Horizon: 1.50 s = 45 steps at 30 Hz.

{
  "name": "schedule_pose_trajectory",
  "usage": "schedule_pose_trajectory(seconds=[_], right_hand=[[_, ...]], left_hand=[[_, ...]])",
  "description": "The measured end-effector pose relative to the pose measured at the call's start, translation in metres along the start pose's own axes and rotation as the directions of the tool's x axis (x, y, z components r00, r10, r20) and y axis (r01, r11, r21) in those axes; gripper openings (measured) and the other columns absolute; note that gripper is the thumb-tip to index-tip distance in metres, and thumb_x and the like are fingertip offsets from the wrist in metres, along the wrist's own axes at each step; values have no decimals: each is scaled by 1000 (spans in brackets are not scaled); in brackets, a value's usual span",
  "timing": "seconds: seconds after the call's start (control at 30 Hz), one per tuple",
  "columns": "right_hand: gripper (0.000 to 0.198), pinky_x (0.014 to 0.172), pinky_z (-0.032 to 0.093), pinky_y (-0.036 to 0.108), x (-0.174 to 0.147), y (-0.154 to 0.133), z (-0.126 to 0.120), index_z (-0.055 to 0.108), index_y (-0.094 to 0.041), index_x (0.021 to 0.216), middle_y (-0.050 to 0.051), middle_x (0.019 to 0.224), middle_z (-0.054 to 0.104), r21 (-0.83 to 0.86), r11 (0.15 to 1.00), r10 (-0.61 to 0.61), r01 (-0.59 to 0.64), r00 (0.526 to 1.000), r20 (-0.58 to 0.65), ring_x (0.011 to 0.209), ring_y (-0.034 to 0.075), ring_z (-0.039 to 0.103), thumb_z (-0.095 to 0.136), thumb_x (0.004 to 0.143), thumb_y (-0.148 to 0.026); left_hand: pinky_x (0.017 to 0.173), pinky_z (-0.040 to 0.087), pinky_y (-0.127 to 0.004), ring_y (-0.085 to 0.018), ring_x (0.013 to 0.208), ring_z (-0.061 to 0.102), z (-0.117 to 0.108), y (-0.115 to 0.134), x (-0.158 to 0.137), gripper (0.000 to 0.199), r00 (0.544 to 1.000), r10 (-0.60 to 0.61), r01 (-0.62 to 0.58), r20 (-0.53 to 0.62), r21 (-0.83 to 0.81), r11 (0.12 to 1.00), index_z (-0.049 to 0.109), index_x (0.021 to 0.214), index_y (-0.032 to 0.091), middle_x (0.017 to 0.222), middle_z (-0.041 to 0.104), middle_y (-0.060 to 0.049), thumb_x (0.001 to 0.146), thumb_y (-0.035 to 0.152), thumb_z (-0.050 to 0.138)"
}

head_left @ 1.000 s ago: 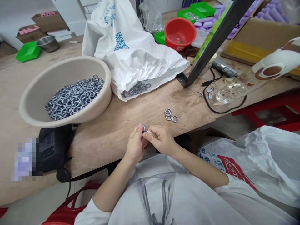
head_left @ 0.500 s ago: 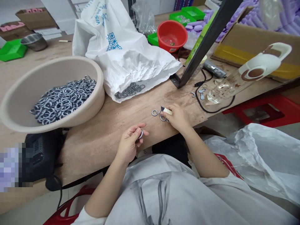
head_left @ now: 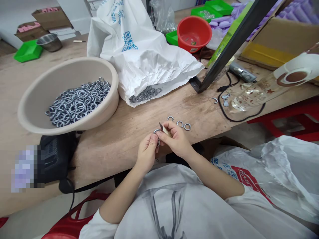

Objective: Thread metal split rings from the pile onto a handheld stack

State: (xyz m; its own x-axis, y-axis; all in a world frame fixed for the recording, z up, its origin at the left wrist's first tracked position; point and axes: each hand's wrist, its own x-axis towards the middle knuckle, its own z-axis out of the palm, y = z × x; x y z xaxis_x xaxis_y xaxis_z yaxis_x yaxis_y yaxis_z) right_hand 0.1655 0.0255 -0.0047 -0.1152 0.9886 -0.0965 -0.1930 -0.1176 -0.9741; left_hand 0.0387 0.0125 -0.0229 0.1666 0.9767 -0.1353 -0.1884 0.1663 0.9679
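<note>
My left hand (head_left: 147,152) is closed on a grey metal ring (head_left: 158,143), just above the table's front edge. My right hand (head_left: 178,142) meets it there, gripping a small knife (head_left: 165,132) with a pale handle and a short dark pointed blade. Another grey ring (head_left: 156,131) shows between the fingertips of both hands, close to the blade; which hand bears it I cannot tell. Beyond my right hand, three loose rings (head_left: 179,124) lie on the wooden table (head_left: 129,129).
A big beige basin (head_left: 113,89) heaped with grey rings stands at left. Behind it, a white sack (head_left: 159,63) spills more rings. A dark metal post (head_left: 224,49), a clear bottle (head_left: 264,89) and a black cable (head_left: 221,108) are at right; a red bowl (head_left: 194,33) sits farther back.
My right hand, with the knife, has left the rings on the table and come left to my left hand. The loose rings now lie uncovered. The view has shifted slightly.
</note>
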Motion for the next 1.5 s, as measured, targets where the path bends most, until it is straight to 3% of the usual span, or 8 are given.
schedule_pose_trajectory(seconds=[0.3, 0.43, 0.77, 0.97, 1.13, 1.27, 1.37, 1.5], right_hand=[[50, 49, 48, 26, 6, 16, 3, 54, -22, 85, -6, 64, 57, 111, 993, 22, -44, 981, 191, 50, 11, 54, 77, 69, -64], [50, 57, 43, 26, 8, 13, -6, 52, -21, 74, -3, 62, 55, -139, 982, -115, 125, 991, 74, 57, 12, 52, 61, 82, -70], [53, 59, 33, 28, -8, 5, -12, 55, -20, 65, 1, 64, 56, -563, 727, -255, 393, 916, 309, 61, 13, 51, 39, 99, -57], [60, 55, 31, 27, 12, 18, -33, 50, -20, 64, -3, 57, 45, -544, 817, -201, 193, 978, 46, 56, 12, 44, 33, 96, -68], [38, 64, 38, 31, 36, 5, -55, 70, -22, 106, 8, 97, 64, -899, 437, -226, -19, 965, -130, 79, 21, 59, 57, 91, -55], [26, 64, 38, 33, 48, -3, -61, 73, -22, 103, 12, 105, 64, -969, 222, -184, -112, 971, -154, 80, 24, 60, 66, 88, -42], [19, 68, 41, 33, 49, -1, -61, 73, -20, 91, 10, 96, 66, -936, 351, -224, -34, 967, -119, 84, 24, 60, 68, 86, -37], [24, 74, 45, 31, 36, 3, -47, 71, -19, 83, 2, 81, 67, -597, 793, -165, 123, 986, -16, 80, 19, 61, 69, 83, -43]], left_hand=[[41, 26, -19, -7, 46, 38, -3, -2, -1, 51, 991, -136, 132, -17, -147, 980, 56, 67, 16, 53, 46, 3, 82, 65, 62], [39, 21, -20, -5, 40, 31, -1, 3, -1, 59, 981, -193, 194, 27, -202, 960, 45, 56, 17, 46, 38, 4, 83, 68, 58], [38, 21, -20, -4, 37, 28, 1, 8, 2, 61, 971, -236, 234, 29, -290, 928, 41, 53, 18, 43, 33, 7, 74, 68, 69], [41, 22, -22, -6, 40, 30, -1, 16, -4, 61, 969, -157, 205, 194, -265, 942, 44, 50, 17, 43, 35, 4, 83, 65, 61], [42, 23, -21, -6, 41, 34, -11, 19, -1, 49, 978, -200, 210, 64, -286, 935, 59, 64, 15, 47, 42, 3, 82, 61, 66], [42, 26, -20, -6, 42, 38, -19, 18, 3, 37, 971, -238, 232, 11, -281, 931, 68, 83, 13, 51, 49, 3, 82, 50, 67], [40, 26, -19, -7, 43, 41, -21, 18, 5, 28, 953, -303, 292, 23, -347, 891, 64, 83, 14, 58, 56, 1, 78, 42, 66], [38, 24, -18, -6, 43, 43, -15, 16, 6, 31, 940, -329, 339, 93, -383, 859, 56, 76, 16, 70, 64, -4, 80, 46, 62]])
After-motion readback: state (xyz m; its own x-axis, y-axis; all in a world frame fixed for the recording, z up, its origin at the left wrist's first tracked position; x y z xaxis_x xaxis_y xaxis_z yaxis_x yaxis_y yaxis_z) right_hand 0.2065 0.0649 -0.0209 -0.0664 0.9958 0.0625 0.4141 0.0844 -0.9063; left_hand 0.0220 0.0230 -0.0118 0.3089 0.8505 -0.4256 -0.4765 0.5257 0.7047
